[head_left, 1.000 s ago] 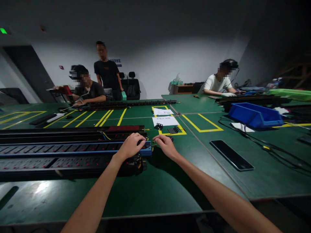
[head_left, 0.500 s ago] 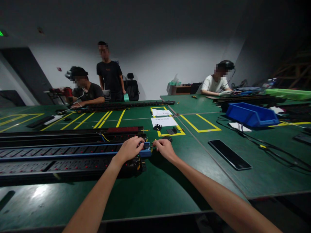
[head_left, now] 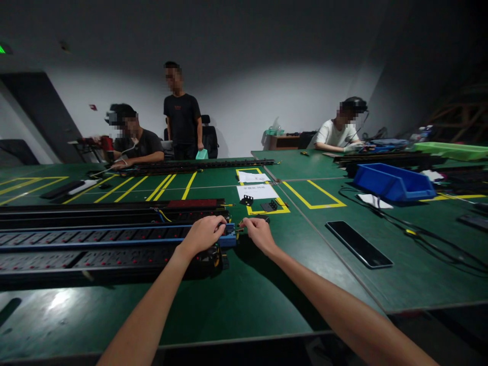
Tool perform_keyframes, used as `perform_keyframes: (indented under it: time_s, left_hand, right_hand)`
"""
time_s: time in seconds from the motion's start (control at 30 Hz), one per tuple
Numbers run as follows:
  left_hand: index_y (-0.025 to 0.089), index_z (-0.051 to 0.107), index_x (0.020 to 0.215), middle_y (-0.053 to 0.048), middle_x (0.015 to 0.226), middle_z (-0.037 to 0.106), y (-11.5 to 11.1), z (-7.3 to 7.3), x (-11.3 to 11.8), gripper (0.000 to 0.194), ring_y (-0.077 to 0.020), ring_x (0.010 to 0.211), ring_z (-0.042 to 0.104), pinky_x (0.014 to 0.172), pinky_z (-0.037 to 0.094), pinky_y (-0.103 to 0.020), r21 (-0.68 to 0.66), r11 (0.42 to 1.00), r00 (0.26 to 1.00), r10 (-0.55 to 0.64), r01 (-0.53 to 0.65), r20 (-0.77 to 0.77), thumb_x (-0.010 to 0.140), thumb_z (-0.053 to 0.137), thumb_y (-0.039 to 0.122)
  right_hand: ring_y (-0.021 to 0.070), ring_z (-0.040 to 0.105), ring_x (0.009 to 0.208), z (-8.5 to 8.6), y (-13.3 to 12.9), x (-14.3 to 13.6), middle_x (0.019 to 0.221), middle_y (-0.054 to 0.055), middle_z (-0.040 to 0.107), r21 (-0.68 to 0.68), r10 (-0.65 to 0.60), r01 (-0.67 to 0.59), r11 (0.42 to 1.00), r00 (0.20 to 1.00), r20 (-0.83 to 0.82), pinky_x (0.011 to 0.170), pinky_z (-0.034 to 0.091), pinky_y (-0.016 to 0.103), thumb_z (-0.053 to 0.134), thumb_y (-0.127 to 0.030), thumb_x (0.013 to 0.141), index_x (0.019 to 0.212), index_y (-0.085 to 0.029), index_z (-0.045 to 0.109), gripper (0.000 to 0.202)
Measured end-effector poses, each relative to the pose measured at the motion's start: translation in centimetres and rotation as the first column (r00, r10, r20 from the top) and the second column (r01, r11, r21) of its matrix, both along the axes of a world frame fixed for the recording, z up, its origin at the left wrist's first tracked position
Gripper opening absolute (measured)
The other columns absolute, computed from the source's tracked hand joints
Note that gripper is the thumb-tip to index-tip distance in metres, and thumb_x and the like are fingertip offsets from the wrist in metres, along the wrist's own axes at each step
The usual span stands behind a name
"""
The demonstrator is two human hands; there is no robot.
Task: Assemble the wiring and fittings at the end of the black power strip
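Observation:
A long blue-edged rail (head_left: 152, 235) with dark segments lies on the green table, its blue end pointing right. My left hand (head_left: 207, 233) is wrapped over the rail near that end, fingers closed on it. Just past the end, my right hand (head_left: 259, 233) is closed in a pinch beside small wires; what it grips is too small to make out. Nearer me runs a black rail (head_left: 125, 256) with red dots, and behind the blue one are dark rails (head_left: 95, 216) with a yellow and blue wire.
Right of my hands lie a phone (head_left: 358, 244), black cables (head_left: 409, 232) and a blue bin (head_left: 392, 181). Beyond my hands are paper sheets (head_left: 257, 191) and black brackets (head_left: 270, 205). Two people sit across the table and one stands.
The standing person has shifted to the right with the green item. My left hand stays on the rail; my right hand has barely moved, still by its end.

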State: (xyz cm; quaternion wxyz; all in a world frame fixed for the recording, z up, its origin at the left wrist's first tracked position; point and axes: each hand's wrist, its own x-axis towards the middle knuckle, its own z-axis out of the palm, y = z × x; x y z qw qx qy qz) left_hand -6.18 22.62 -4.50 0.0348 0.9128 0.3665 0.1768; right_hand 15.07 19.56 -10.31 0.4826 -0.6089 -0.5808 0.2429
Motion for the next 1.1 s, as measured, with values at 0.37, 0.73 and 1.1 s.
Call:
perform_keyframes:
  time_s: [0.37, 0.73, 1.1]
  left_hand:
    - [0.022, 0.065, 0.106, -0.005, 0.104, 0.072, 0.0, -0.1, 0.0, 0.025, -0.0220, 0.097, 0.066, 0.085, 0.050, -0.032, 0.019, 1.000, 1.000, 0.006, -0.006, -0.023, 0.098, 0.042, 0.028]
    - [0.022, 0.065, 0.106, -0.005, 0.105, 0.072, -0.1, 0.2, 0.1, 0.025, -0.0222, 0.097, 0.066, 0.085, 0.050, -0.033, 0.008, 1.000, 1.000, 0.011, -0.011, -0.029, 0.097, 0.043, 0.028]
    - [0.022, 0.064, 0.106, -0.005, 0.105, 0.072, 0.0, 0.0, 0.1, 0.025, -0.0223, 0.098, 0.067, 0.086, 0.050, -0.033, 0.021, 1.000, 1.000, 0.004, -0.003, -0.029, 0.097, 0.042, 0.027]
  right_hand:
    - [0.0158, 0.059, 0.069, 0.9, -0.8, 0.5, 0.075, 0.004, 0.068, -0.051, 0.114, -0.103, 0.993, 0.849, 0.515, 0.060, 0.027, 0.024, 0.033, -0.046, 0.103, 0.080, -0.020, 0.067, 0.050]
    - [0.0160, 0.063, 0.073, 0.9, -1.4, -0.4, 0.081, 0.004, 0.072, -0.035, 0.199, -0.223, 0.974, 0.773, 0.602, 0.062, 0.029, 0.024, 0.048, -0.036, 0.098, 0.097, -0.021, 0.067, 0.024]
    - [0.0158, 0.063, 0.070, 0.9, -1.5, -0.3, 0.079, 0.004, 0.071, -0.027, 0.192, -0.222, 0.975, 0.771, 0.607, 0.060, 0.028, 0.024, 0.050, -0.035, 0.097, 0.095, -0.021, 0.067, 0.022]
